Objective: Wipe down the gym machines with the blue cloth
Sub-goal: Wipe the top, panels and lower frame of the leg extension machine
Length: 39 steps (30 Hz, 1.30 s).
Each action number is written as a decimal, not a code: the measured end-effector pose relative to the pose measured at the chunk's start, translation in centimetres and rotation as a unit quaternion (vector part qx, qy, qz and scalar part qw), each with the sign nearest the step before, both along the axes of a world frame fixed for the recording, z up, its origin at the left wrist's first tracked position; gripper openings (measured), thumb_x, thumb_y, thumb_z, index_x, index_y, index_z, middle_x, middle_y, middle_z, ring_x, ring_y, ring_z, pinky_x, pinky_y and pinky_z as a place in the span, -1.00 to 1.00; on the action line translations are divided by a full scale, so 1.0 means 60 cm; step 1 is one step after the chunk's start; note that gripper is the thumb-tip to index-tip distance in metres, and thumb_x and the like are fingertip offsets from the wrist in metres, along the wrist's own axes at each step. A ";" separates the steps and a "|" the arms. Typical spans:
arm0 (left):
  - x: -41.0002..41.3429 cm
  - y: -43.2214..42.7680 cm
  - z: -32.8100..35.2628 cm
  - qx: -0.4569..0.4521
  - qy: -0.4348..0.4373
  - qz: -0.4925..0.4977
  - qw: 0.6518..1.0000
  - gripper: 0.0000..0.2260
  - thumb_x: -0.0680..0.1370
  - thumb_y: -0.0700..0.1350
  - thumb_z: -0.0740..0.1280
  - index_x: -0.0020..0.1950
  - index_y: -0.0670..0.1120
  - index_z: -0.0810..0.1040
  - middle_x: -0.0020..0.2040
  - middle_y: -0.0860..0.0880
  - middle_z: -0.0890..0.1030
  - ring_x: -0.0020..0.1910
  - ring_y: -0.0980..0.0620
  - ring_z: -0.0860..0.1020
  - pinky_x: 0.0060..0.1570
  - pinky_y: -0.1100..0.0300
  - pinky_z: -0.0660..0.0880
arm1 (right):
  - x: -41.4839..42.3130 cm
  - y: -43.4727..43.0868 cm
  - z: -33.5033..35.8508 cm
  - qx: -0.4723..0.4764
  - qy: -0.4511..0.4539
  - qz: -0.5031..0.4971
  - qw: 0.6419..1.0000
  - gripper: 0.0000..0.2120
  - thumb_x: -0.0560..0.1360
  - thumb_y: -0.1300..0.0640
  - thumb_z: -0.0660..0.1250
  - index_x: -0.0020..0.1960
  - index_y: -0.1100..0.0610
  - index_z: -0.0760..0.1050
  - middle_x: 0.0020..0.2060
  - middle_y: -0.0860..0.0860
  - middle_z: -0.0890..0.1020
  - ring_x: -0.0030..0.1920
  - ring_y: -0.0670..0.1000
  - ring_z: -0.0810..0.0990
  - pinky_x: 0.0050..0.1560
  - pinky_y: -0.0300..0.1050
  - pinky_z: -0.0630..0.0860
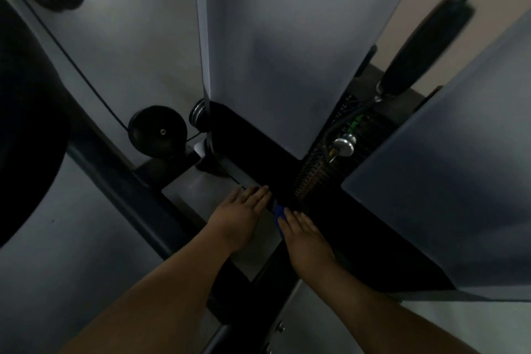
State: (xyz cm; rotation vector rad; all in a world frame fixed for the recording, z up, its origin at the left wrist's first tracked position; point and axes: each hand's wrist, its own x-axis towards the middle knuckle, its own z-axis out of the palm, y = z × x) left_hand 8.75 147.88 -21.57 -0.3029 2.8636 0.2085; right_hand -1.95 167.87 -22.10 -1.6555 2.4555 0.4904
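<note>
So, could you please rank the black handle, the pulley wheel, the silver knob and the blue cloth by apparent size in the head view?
1. black handle
2. pulley wheel
3. silver knob and blue cloth: too alike to rank; only a strip of the cloth shows.

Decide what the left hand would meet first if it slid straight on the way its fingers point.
The left hand, flat on the pale grey metal plate, points up and right; it would probably meet the black panel at the foot of the tall grey column first, though depth is unclear.
</note>
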 end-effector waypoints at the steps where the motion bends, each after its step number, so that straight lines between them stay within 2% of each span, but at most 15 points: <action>1: 0.000 -0.007 0.018 -0.008 0.014 -0.011 1.000 -0.25 0.73 -0.05 0.13 0.78 0.00 -0.29 0.79 0.00 -0.22 0.78 -0.08 -0.15 0.72 -0.09 -0.23 | 0.001 -0.002 0.016 -0.018 -0.014 -0.006 1.000 -0.17 0.30 0.14 0.58 0.55 0.20 0.50 0.45 0.22 0.59 0.35 0.26 0.66 0.45 0.14 0.51; 3: 0.008 -0.020 0.053 -0.021 0.090 -0.020 0.995 -0.25 0.70 -0.07 0.18 0.80 -0.02 -0.18 0.80 -0.02 -0.12 0.78 -0.12 -0.04 0.71 -0.11 -0.16 | 0.003 -0.019 0.070 -0.089 -0.024 -0.019 0.996 -0.19 0.33 0.20 0.53 0.57 0.17 0.46 0.43 0.17 0.58 0.33 0.24 0.64 0.33 0.13 0.62; 4: 0.016 -0.026 0.073 -0.040 0.144 -0.026 0.988 -0.24 0.66 -0.08 0.25 0.81 -0.04 -0.05 0.80 -0.04 0.00 0.76 -0.14 0.08 0.71 -0.13 -0.05 | 0.007 -0.030 0.105 -0.129 -0.025 -0.021 0.991 -0.22 0.36 0.22 0.46 0.58 0.17 0.43 0.46 0.15 0.55 0.36 0.23 0.61 0.30 0.10 0.64; 7: 0.035 -0.039 0.154 -0.097 0.263 -0.019 0.960 -0.27 0.57 -0.06 0.38 0.74 -0.05 0.28 0.67 -0.07 0.40 0.62 -0.17 0.43 0.63 -0.18 0.30 | 0.021 -0.055 0.211 -0.233 -0.031 -0.007 0.972 -0.27 0.46 0.24 0.28 0.64 0.19 0.33 0.54 0.17 0.45 0.41 0.24 0.53 0.39 0.13 0.58; 9: 0.038 -0.045 0.224 -0.107 0.317 -0.009 0.942 -0.36 0.59 -0.06 0.37 0.69 -0.06 0.38 0.53 -0.07 0.58 0.51 -0.16 0.55 0.58 -0.18 0.39 | 0.029 -0.062 0.272 -0.283 -0.040 0.004 0.958 -0.27 0.50 0.27 0.29 0.67 0.18 0.28 0.57 0.17 0.40 0.45 0.24 0.48 0.46 0.15 0.51; 11: 0.032 -0.050 0.302 -0.121 0.370 -0.002 0.921 -0.45 0.62 -0.04 0.33 0.63 -0.08 0.46 0.42 -0.07 0.65 0.41 -0.15 0.60 0.53 -0.17 0.41 | 0.037 -0.063 0.329 -0.329 -0.033 0.022 0.944 -0.24 0.52 0.29 0.36 0.70 0.17 0.24 0.58 0.16 0.37 0.48 0.22 0.45 0.52 0.14 0.45; 15: 0.008 -0.048 0.442 -0.130 0.458 -0.006 0.879 -0.53 0.66 -0.08 0.27 0.58 -0.14 0.52 0.48 -0.15 0.59 0.42 -0.22 0.57 0.51 -0.21 0.42 | 0.047 -0.063 0.443 -0.456 -0.019 0.050 0.889 -0.29 0.56 0.31 0.45 0.67 0.21 0.31 0.56 0.19 0.42 0.47 0.23 0.47 0.56 0.13 0.41; 19: -0.026 -0.027 0.562 -0.137 0.496 -0.020 0.857 -0.50 0.69 -0.14 0.31 0.65 -0.12 0.42 0.61 -0.19 0.45 0.52 -0.25 0.49 0.56 -0.25 0.36 | 0.012 -0.076 0.541 -0.562 -0.006 -0.007 0.827 -0.33 0.54 0.39 0.42 0.63 0.24 0.38 0.53 0.21 0.45 0.46 0.25 0.47 0.57 0.18 0.40; 24: -0.046 -0.024 0.670 -0.178 0.506 -0.045 0.843 -0.41 0.67 -0.19 0.34 0.72 -0.08 0.33 0.69 -0.16 0.34 0.63 -0.22 0.37 0.61 -0.23 0.28 | -0.021 -0.113 0.614 -0.670 -0.022 -0.075 0.738 -0.38 0.59 0.36 0.42 0.62 0.22 0.38 0.53 0.17 0.47 0.47 0.18 0.47 0.58 0.00 0.36; 27: -0.043 -0.027 0.705 -0.211 0.484 -0.062 0.847 -0.39 0.68 -0.22 0.32 0.74 -0.07 0.29 0.72 -0.16 0.28 0.67 -0.21 0.31 0.62 -0.24 0.26 | -0.010 -0.129 0.582 -0.691 -0.102 -0.115 0.706 -0.46 0.65 0.30 0.39 0.61 0.18 0.39 0.47 0.09 0.53 0.40 0.08 0.55 0.52 0.03 0.49; 30: -0.036 -0.028 0.738 -0.249 0.466 -0.095 0.844 -0.38 0.69 -0.25 0.30 0.75 -0.06 0.25 0.75 -0.14 0.22 0.71 -0.19 0.25 0.62 -0.26 0.26 | 0.010 -0.138 0.570 -0.702 -0.197 -0.157 0.667 -0.50 0.68 0.16 0.32 0.61 0.11 0.39 0.44 0.01 0.53 0.43 0.02 0.54 0.46 0.05 0.53; 34: -0.040 -0.031 0.803 -0.303 0.453 -0.130 0.828 -0.35 0.67 -0.25 0.30 0.76 -0.04 0.23 0.76 -0.10 0.19 0.72 -0.17 0.24 0.62 -0.27 0.25 | 0.001 -0.172 0.668 -0.763 -0.219 -0.157 0.588 -0.53 0.71 -0.05 0.26 0.57 0.11 0.42 0.41 -0.02 0.52 0.39 0.01 0.55 0.38 0.02 0.58; 36: -0.046 -0.030 0.835 -0.314 0.451 -0.133 0.824 -0.35 0.67 -0.24 0.30 0.76 -0.04 0.23 0.76 -0.10 0.19 0.73 -0.17 0.21 0.63 -0.27 0.23 | -0.007 -0.183 0.699 -0.776 -0.202 -0.138 0.581 -0.54 0.72 -0.02 0.29 0.57 0.11 0.42 0.44 0.00 0.51 0.40 0.03 0.54 0.36 0.03 0.59; 39: -0.051 -0.024 0.874 -0.333 0.444 -0.136 0.821 -0.34 0.68 -0.22 0.29 0.78 -0.04 0.18 0.78 -0.10 0.14 0.75 -0.15 0.14 0.66 -0.26 0.18 | -0.001 -0.177 0.670 -0.771 -0.224 -0.139 0.580 -0.54 0.72 0.02 0.34 0.59 0.07 0.41 0.44 -0.04 0.53 0.41 -0.01 0.54 0.37 0.07 0.60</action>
